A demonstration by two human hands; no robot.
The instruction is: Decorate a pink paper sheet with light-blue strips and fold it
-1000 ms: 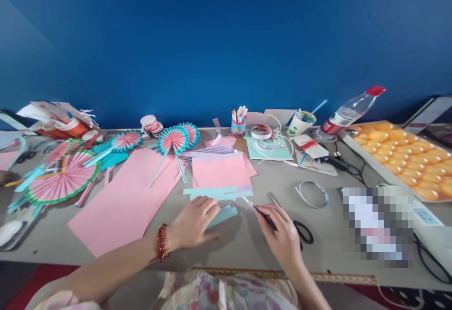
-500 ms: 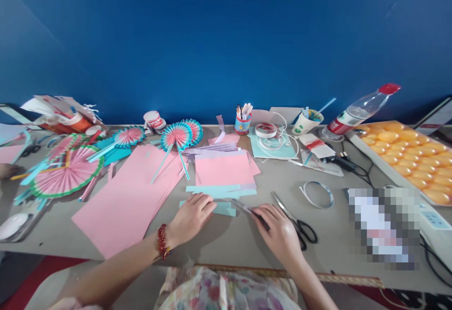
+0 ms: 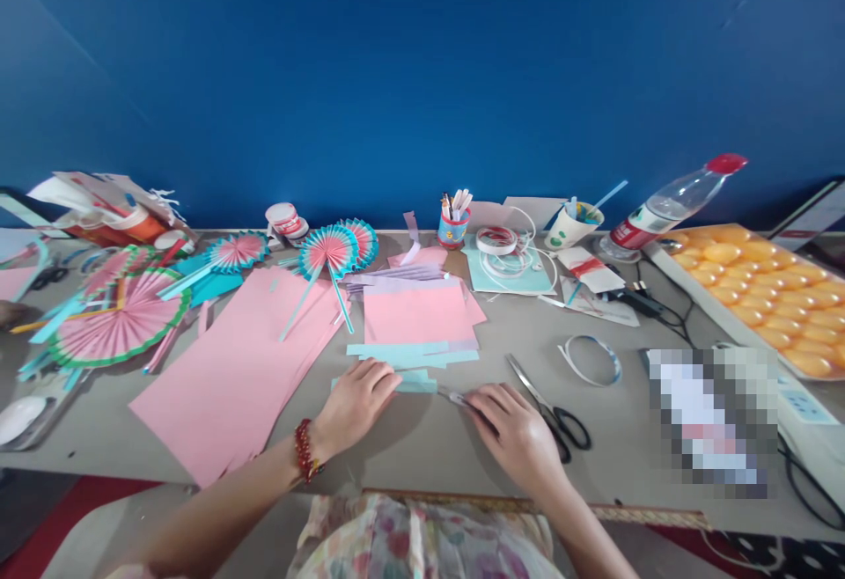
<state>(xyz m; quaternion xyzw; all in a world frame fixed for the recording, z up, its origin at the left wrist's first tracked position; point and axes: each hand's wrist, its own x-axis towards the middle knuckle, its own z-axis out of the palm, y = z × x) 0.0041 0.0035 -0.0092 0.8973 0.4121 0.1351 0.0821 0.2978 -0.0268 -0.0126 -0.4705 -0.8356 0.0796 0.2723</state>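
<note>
My left hand [image 3: 356, 403], with a red bead bracelet at the wrist, presses its bunched fingertips onto light blue paper strips [image 3: 419, 381] on the desk. Part of the strip is hidden under the fingers. In my right hand [image 3: 511, 425] is a craft knife [image 3: 458, 398] with a thin blade and a dark handle. Its blade points left, close to the right end of the strip; contact cannot be made out. More light blue strips [image 3: 383, 353] lie just beyond. Behind them is a stack of pink paper [image 3: 415, 315].
Black-handled scissors [image 3: 538, 399] lie beside my right hand. To the left are large pink sheets [image 3: 224, 377] and folded paper fans [image 3: 125, 319]. A pen cup [image 3: 454, 229], tape roll [image 3: 496, 241], tilted bottle [image 3: 673, 205] and orange bumpy tray [image 3: 759, 289] stand further back.
The knife has shifted slightly down, its blade now lower beside the strip. My right hand has moved a little left. My left hand stays almost in place, and the view has shifted slightly.
</note>
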